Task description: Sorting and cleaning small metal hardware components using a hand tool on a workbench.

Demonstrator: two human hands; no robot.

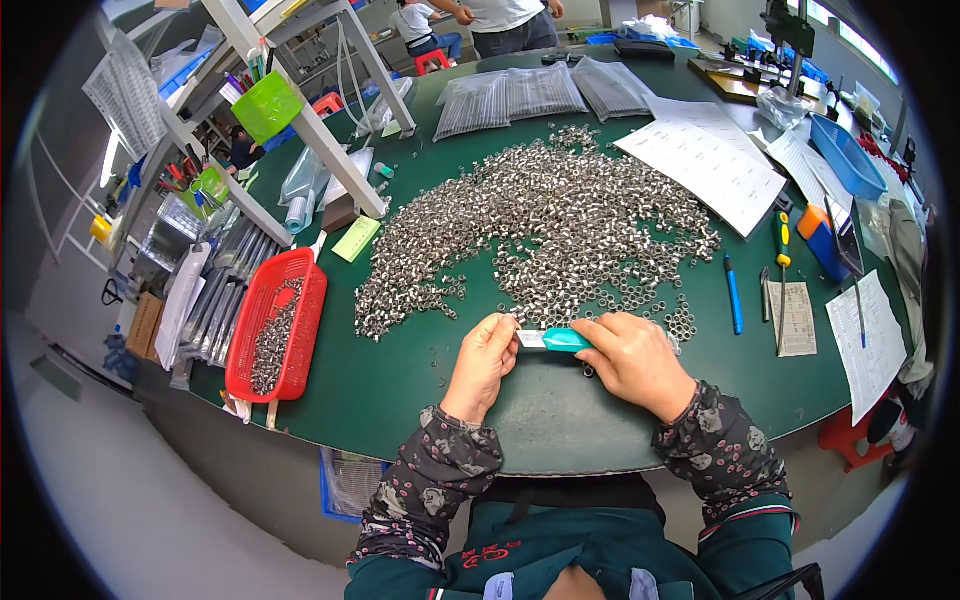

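My right hand (640, 362) grips a teal-handled knife (566, 340) with a short flat blade pointing left. At the blade's tip, my left hand (485, 362) is closed in a pinch; what sits between its fingertips is too small to make out. Both hands are over the near part of the green table (560, 430). Just beyond them spreads a large heap of small silvery metal rings (560, 215), with a few loose rings (680, 322) near my right hand.
A red plastic basket (310, 325) holding small metal pieces stands at left. To the right lie a blue pen (734, 295), a yellow-handled screwdriver (783, 235) and paper sheets (705, 170). Bagged metal rods (545, 95) lie at the back. Another person (500, 25) stands beyond the table.
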